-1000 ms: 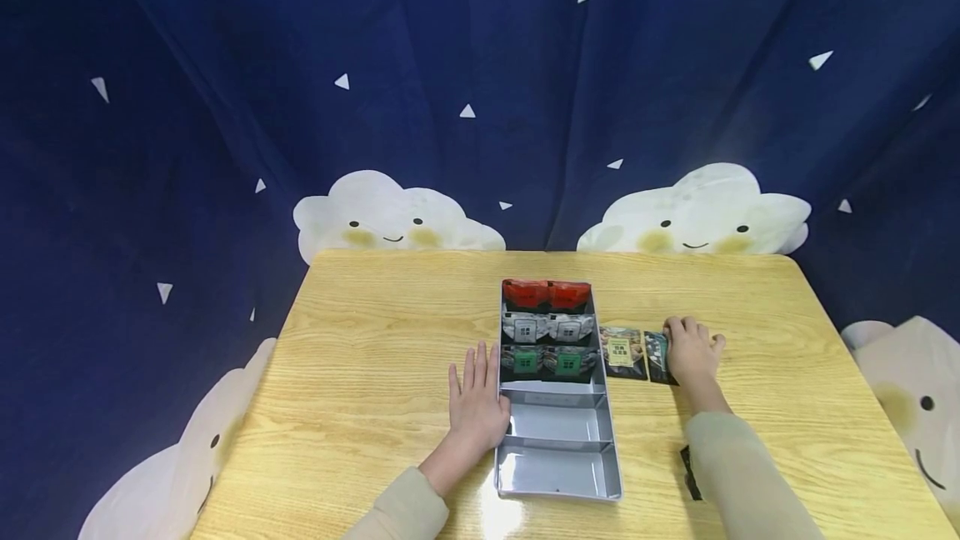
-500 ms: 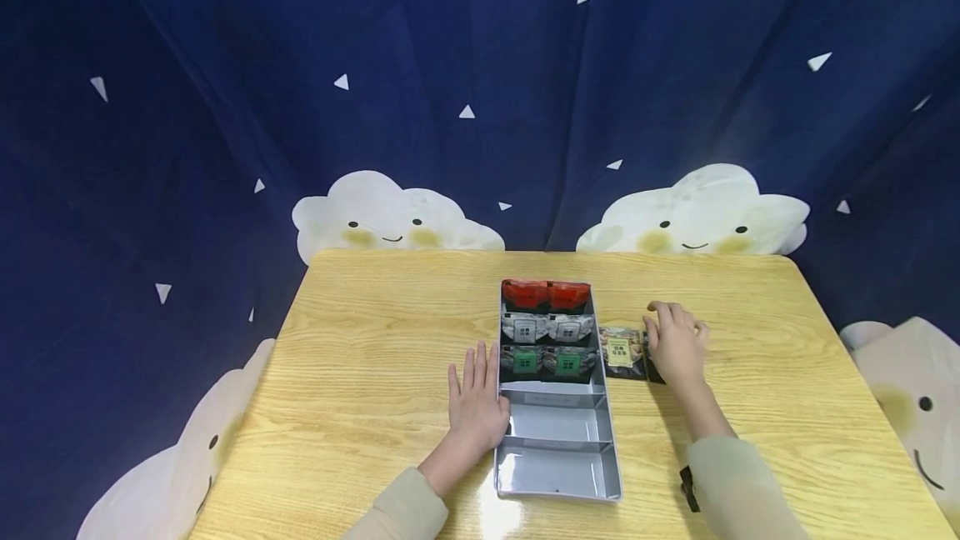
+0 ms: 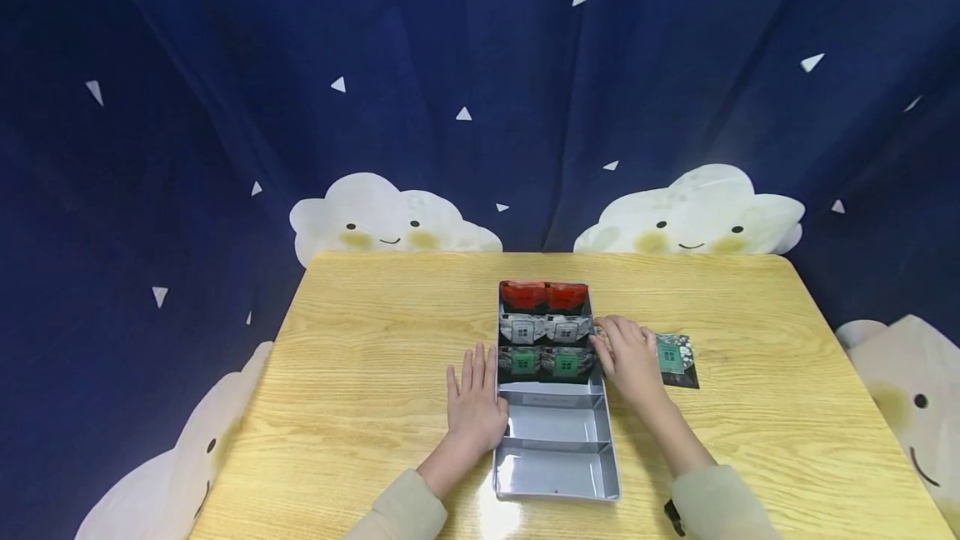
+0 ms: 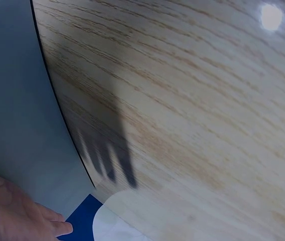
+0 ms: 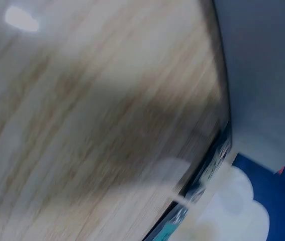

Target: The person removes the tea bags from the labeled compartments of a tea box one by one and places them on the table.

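Getting a clean pinch on the flat packet [image 5: 210, 168]

It lies under the right hand [image 3: 630, 362], flat on the table [image 3: 375, 340], just beside the tray [image 3: 555, 473]. Flat foil probably skates if dragged, so I'd raise one edge, then pinch. Safer to lift straight up before crossing the wall; a corner could snag.

Just right of that hand: second packet [image 3: 677, 360], green label, also flat. Best not to knock it.

Right hand pose: palm down, fingers bent, thumb apart from them with a visible gap. Looks unclosed; contact with the packet, can't tell.

Left of that hand, inside the tray: upright green-label packets [image 3: 546, 363].

Farthest left: left hand [image 3: 476, 415], fingers straight along the opposite wall, thumb at the rim. Good spot to brace against pushes.
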`<state>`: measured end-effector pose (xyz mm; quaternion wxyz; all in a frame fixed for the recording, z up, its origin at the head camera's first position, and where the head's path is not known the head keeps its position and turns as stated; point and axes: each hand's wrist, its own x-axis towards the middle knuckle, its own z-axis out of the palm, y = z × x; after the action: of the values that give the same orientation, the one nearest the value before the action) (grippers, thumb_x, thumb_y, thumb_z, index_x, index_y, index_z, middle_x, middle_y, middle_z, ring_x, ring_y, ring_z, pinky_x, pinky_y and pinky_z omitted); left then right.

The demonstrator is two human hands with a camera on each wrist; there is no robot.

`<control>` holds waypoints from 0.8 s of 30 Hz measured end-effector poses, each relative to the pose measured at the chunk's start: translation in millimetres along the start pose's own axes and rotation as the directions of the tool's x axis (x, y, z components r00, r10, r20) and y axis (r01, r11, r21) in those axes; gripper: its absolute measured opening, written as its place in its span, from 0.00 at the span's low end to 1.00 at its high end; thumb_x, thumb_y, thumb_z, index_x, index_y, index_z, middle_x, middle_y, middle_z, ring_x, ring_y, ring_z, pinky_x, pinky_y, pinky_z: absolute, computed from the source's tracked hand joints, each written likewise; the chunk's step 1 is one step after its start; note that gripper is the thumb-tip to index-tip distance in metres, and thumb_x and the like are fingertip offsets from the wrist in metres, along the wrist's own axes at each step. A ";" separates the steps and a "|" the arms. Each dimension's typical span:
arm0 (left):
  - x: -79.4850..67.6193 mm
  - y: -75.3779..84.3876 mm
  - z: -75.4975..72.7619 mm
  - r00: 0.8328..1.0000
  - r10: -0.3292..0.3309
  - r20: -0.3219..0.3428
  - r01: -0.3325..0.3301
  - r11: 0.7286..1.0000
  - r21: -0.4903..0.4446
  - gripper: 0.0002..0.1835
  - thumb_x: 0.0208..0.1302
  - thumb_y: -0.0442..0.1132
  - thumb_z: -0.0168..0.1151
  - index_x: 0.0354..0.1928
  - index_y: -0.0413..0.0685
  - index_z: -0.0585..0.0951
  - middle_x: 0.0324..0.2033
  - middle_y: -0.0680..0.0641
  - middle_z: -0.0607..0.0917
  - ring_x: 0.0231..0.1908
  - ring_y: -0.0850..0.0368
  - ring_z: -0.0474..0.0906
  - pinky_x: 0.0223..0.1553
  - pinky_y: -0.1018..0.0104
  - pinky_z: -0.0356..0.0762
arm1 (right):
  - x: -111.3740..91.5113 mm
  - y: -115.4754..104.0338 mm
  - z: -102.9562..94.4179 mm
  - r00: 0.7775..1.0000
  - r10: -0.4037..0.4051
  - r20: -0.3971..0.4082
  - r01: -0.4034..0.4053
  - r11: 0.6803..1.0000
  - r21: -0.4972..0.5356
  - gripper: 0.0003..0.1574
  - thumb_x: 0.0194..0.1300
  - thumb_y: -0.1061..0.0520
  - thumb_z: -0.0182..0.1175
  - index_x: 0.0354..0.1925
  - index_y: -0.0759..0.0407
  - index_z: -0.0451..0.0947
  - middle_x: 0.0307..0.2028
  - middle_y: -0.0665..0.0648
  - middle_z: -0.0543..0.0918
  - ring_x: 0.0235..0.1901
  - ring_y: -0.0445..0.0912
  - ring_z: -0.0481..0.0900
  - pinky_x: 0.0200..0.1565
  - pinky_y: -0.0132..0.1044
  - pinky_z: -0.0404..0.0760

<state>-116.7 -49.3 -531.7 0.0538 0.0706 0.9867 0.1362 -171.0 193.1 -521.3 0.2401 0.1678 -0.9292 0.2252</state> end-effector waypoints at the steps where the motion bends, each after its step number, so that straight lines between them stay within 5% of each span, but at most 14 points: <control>1: -0.3 0.1 -0.5 1.000 0.000 0.001 0.000 1.000 0.000 0.38 0.61 0.44 0.44 0.71 0.45 0.45 0.70 0.41 0.46 0.69 0.45 0.39 0.65 0.44 0.34 | -0.8 -3.3 1.0 1.000 -0.020 0.012 0.020 1.000 -0.002 0.16 0.57 0.59 0.61 0.45 0.60 0.75 0.43 0.60 0.77 0.45 0.57 0.72 0.48 0.56 0.62; 8: -0.4 -0.3 1.1 1.000 0.000 -0.005 0.000 1.000 -0.007 0.38 0.60 0.45 0.44 0.71 0.45 0.45 0.70 0.42 0.46 0.69 0.45 0.39 0.65 0.44 0.33 | -7.8 -19.4 9.1 0.991 -0.118 0.069 0.118 0.993 -0.005 0.17 0.56 0.57 0.62 0.45 0.59 0.76 0.42 0.58 0.78 0.45 0.55 0.73 0.47 0.58 0.65; 24: 0.2 -0.9 2.9 1.000 -0.005 0.003 0.005 1.000 -0.001 0.39 0.61 0.45 0.44 0.71 0.46 0.44 0.71 0.43 0.44 0.69 0.45 0.38 0.65 0.44 0.32 | -15.8 -28.6 15.5 0.982 -0.156 0.110 0.157 0.988 0.003 0.17 0.53 0.57 0.65 0.44 0.56 0.78 0.40 0.56 0.78 0.43 0.53 0.75 0.47 0.56 0.67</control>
<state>-116.6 -49.3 -534.7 0.0556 0.0685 0.9867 0.1364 -151.6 164.5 -532.0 0.2058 0.2519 -0.9257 0.1932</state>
